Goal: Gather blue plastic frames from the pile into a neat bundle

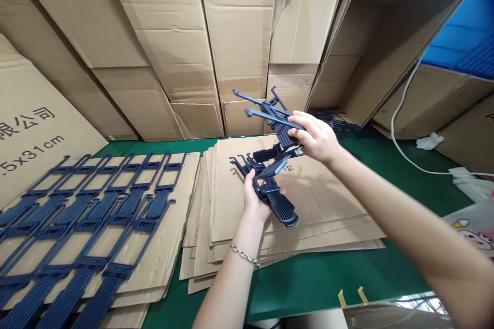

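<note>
Over a stack of flat cardboard sheets (328,205), both hands are closed on dark blue plastic pieces with ribbed plates and thin hooked arms. My left hand (257,200) grips a lower ribbed piece (281,205) from below, its plate pointing toward me. Held above it in my right hand (318,139) is an upper hooked piece (266,113), its arms pointing up and left. The pieces meet or overlap between the hands; whether they are joined I cannot tell. Part of each lies hidden behind fingers.
To the left, rows of similar blue frames (127,211) lie on more cardboard (170,236). Cardboard boxes (239,36) line the back. An open carton (386,36) with blue pieces (335,119) near its mouth stands back right. A white cable (397,133) crosses the green table (309,288).
</note>
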The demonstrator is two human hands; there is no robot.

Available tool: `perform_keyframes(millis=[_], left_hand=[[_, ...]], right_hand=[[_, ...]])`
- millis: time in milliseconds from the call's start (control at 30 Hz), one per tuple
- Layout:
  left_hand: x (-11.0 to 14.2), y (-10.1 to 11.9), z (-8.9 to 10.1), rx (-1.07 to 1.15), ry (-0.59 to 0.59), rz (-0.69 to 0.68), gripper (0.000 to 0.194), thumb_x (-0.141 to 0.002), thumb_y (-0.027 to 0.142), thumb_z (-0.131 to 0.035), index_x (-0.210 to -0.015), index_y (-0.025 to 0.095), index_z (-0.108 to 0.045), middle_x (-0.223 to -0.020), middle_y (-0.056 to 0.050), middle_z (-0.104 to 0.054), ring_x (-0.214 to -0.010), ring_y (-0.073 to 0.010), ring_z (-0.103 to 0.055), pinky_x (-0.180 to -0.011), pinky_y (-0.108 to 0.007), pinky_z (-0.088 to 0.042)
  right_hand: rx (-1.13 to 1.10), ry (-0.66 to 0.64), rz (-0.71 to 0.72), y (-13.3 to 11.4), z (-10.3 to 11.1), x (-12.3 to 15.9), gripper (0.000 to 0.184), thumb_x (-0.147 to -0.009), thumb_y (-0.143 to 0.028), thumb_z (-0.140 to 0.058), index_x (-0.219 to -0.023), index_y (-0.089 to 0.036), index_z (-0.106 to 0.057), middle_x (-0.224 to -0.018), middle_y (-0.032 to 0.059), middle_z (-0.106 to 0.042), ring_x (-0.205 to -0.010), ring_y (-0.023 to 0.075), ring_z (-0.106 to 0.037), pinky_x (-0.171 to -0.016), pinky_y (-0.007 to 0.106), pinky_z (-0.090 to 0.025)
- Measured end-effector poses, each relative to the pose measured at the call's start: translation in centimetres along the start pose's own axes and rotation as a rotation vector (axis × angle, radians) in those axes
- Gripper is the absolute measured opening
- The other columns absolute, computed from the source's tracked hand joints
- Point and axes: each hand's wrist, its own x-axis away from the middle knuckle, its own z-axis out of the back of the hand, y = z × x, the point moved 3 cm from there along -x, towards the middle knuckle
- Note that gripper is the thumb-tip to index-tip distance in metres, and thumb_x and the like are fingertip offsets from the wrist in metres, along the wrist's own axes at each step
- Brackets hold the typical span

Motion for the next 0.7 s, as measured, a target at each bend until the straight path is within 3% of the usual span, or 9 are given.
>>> perform_keyframes(millis=[100, 200, 300, 400, 467, 567, 700], left_hand=[[-0.1, 0.2, 0.2, 0.041, 0.045, -0.057, 0.032, -0.071, 0.043, -0.053, -0.075, 0.012, -0.056, -0.074, -0.007, -0.059, -0.074, -0.022, -0.061, -0.059, -0.031, -0.047], [-0.2, 0.3, 0.5, 0.056, 0.092, -0.123, 0.026, -0.069, 0.038, -0.057, -0.076, 0.013, -0.056, -0.075, -0.006, -0.06, -0.07, -0.0191, -0.06, -0.058, -0.028, -0.046], [-0.3, 0.2, 0.6, 0.058, 0.108, -0.152, 0.022, -0.069, 0.035, -0.057, -0.076, 0.013, -0.057, -0.073, -0.006, -0.059, -0.064, -0.017, -0.058, -0.057, -0.027, -0.045], [-0.2, 0.2, 0.5, 0.066, 0.113, -0.172, 0.021, -0.069, 0.034, -0.057, -0.077, 0.014, -0.057, -0.076, -0.005, -0.059, -0.068, -0.0165, -0.059, -0.059, -0.026, -0.045], [-0.2, 0.3, 0.5, 0.066, 0.116, -0.175, 0.022, -0.07, 0.035, -0.057, -0.077, 0.014, -0.057, -0.077, -0.005, -0.059, -0.072, -0.0182, -0.06, -0.059, -0.027, -0.045], [0.0, 0.3, 0.4, 0.052, 0.119, -0.178, 0.024, -0.07, 0.037, -0.056, -0.076, 0.014, -0.057, -0.077, -0.006, -0.059, -0.074, -0.0208, -0.061, -0.056, -0.028, -0.045], [0.3, 0.2, 0.1, 0.024, 0.098, -0.226, 0.022, -0.069, 0.035, -0.06, -0.077, 0.014, -0.058, -0.075, -0.004, -0.059, -0.072, -0.0196, -0.06, -0.058, -0.028, -0.047]], right_hand=[[-0.006, 0.238, -0.192, -0.7, -2.2, 2.7, 0.018, -0.08, -0.018, -0.036, -0.09, -0.023, -0.05, -0.111, 0.0066, -0.053, -0.108, 0.0198, -0.049, -0.089, 0.038, -0.044], [-0.127, 0.378, -0.507, -0.4, -4.1, 5.0, 0.017, -0.081, -0.022, -0.036, -0.093, -0.022, -0.047, -0.097, 0.0075, -0.055, -0.093, 0.0202, -0.055, -0.083, 0.04, -0.046], [-0.352, 0.51, -0.836, 0.4, -5.3, 6.3, 0.014, -0.081, -0.03, -0.04, -0.092, -0.022, -0.045, -0.085, 0.0031, -0.054, -0.08, 0.0176, -0.057, -0.08, 0.041, -0.048], [-0.625, 0.755, -1.023, 1.1, -5.3, 7.0, 0.015, -0.077, -0.027, -0.047, -0.092, -0.023, -0.044, -0.088, -0.0003, -0.053, -0.085, 0.0149, -0.058, -0.084, 0.038, -0.047], [-0.892, 0.877, -1.159, 1.2, -5.2, 7.5, 0.017, -0.076, -0.022, -0.047, -0.092, -0.023, -0.042, -0.087, -0.0026, -0.054, -0.081, 0.0139, -0.06, -0.078, 0.037, -0.05], [-1.251, 0.907, -1.405, 0.3, -5.4, 8.5, 0.016, -0.078, -0.019, -0.045, -0.093, -0.021, -0.041, -0.084, -0.0018, -0.057, -0.069, 0.0134, -0.063, -0.061, 0.03, -0.054], [-1.44, 0.762, -1.604, -2.2, -6.1, 9.3, 0.016, -0.082, -0.025, -0.041, -0.096, -0.018, -0.044, -0.083, 0.0051, -0.062, -0.067, 0.0145, -0.063, -0.053, 0.025, -0.054]])
